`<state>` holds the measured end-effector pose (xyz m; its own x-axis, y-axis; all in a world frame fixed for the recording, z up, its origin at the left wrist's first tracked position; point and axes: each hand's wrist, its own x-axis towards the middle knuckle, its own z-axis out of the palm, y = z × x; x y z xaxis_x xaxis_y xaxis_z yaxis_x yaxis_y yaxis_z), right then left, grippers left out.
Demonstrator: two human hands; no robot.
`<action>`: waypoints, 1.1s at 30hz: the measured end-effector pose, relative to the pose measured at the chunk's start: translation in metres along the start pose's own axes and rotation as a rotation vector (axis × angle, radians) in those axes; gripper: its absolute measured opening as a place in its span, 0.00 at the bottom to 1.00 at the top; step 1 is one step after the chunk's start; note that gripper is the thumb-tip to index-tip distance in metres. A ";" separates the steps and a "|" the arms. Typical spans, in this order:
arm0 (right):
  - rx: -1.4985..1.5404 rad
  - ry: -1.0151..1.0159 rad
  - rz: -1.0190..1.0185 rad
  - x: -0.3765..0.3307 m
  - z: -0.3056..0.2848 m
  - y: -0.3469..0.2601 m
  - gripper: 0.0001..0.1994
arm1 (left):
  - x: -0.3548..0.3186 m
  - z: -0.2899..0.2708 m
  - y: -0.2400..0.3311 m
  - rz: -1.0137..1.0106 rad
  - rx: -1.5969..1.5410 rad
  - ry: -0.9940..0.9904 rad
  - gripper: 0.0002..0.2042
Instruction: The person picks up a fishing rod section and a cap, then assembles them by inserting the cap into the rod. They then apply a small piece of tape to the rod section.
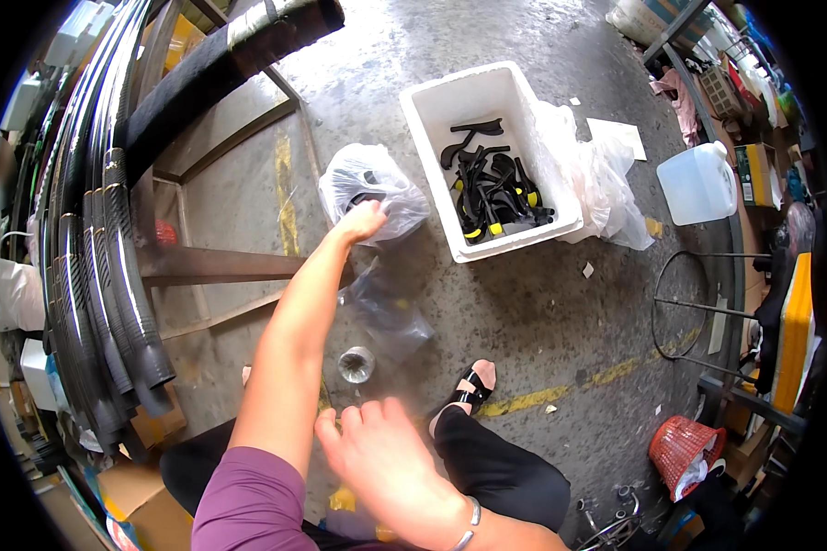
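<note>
My left hand, with the arm stretched forward, is closed at the near side of a bulging clear plastic bag on the floor. Dark pieces show through the film; the fingertips are hidden, so I cannot make out what they hold. Close to me, my right hand hovers back up with loosely bent, slightly parted fingers and no object visible in it. Right of the bag stands a white foam box, holding several black plastic parts, some with yellow ends.
A roll of clear tape and crumpled film lie before my feet. Black hoses hang over a metal frame at left. On the right are a whitish jug, a wire ring stand and a red basket.
</note>
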<state>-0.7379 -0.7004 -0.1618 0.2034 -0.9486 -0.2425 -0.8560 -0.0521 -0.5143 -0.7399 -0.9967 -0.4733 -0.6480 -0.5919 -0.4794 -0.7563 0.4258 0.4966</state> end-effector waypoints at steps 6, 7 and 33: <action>-0.040 -0.008 0.051 0.003 0.002 0.003 0.16 | 0.009 0.007 -0.017 -0.252 0.137 0.385 0.13; -0.034 -0.010 0.055 0.003 0.003 0.003 0.16 | 0.007 0.009 -0.020 -0.275 0.056 0.370 0.15; -0.028 0.041 0.009 -0.004 0.024 -0.047 0.13 | -0.120 -0.032 0.041 0.032 -0.006 0.639 0.16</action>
<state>-0.6875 -0.6863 -0.1563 0.1765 -0.9610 -0.2127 -0.8710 -0.0519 -0.4885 -0.6903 -0.9300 -0.3721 -0.4871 -0.8712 0.0610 -0.7358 0.4470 0.5087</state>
